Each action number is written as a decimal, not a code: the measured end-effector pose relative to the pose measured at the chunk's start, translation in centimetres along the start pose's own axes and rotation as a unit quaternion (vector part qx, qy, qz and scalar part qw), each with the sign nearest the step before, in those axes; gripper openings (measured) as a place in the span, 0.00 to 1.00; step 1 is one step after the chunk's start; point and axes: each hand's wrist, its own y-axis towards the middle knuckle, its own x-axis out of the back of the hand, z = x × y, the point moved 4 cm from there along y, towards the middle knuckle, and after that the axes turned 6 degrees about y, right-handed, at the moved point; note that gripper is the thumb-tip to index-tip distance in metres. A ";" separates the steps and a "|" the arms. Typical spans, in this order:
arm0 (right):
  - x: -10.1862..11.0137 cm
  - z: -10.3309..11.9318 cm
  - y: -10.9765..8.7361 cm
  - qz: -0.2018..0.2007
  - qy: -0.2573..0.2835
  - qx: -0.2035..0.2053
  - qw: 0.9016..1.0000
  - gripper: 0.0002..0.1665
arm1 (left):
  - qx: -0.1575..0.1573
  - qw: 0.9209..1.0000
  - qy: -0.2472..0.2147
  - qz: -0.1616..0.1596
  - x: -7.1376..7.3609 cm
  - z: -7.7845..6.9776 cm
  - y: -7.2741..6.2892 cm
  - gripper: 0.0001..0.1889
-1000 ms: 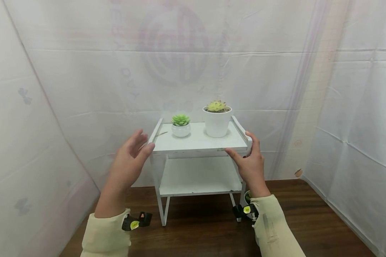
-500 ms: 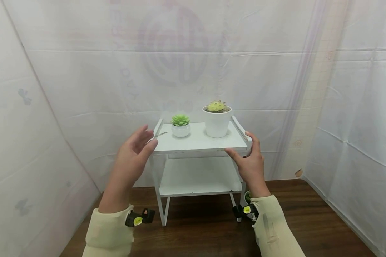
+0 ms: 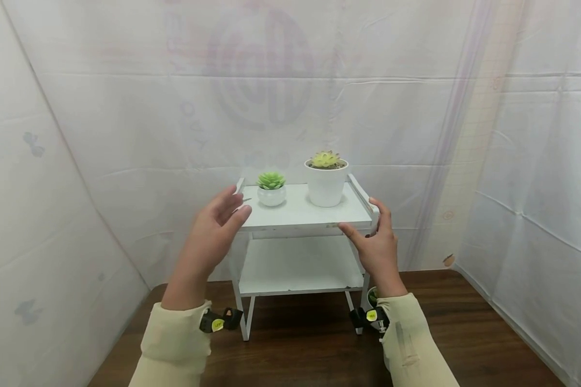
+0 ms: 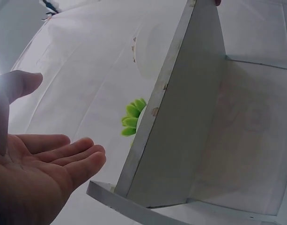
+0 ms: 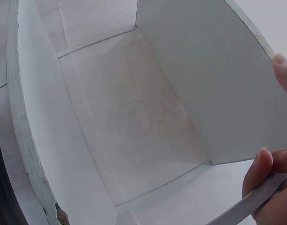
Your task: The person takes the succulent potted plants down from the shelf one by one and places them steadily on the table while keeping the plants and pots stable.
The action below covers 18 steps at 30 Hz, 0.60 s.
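A small white two-tier shelf (image 3: 300, 264) stands on the dark wooden surface. On its top board are a little green succulent in a round white pot (image 3: 271, 194) and a yellow-green succulent in a taller white pot (image 3: 326, 185). My right hand (image 3: 380, 250) grips the front right corner, its thumb at the board's front edge and its fingers curled round the post (image 5: 248, 201). Near the top board's left front corner, my left hand (image 3: 210, 236) holds nothing. In the left wrist view its fingers (image 4: 70, 157) stretch loosely towards the green succulent (image 4: 132, 117).
Behind the shelf's right legs, another small potted plant (image 3: 372, 296) is partly hidden by my right wrist. A thin mark or strip lies near the top board's left rail. White sheeting (image 3: 126, 134) encloses the back and sides.
My left hand has moved right and slightly up, over the shelf's left front corner towards the green succulent. The right hand, shelf and pots have stayed in place.
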 end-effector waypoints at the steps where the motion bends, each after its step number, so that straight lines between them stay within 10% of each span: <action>1: 0.0 0.0 0.0 0.001 0.000 0.000 1.000 0.56 | 0.002 1.000 0.003 0.001 -0.1 0.0 0.1 0.37; 18: 0.2 0.2 -0.1 0.015 0.005 0.005 1.000 0.52 | 0.045 0.999 0.009 0.017 -1.7 -0.3 1.6 0.43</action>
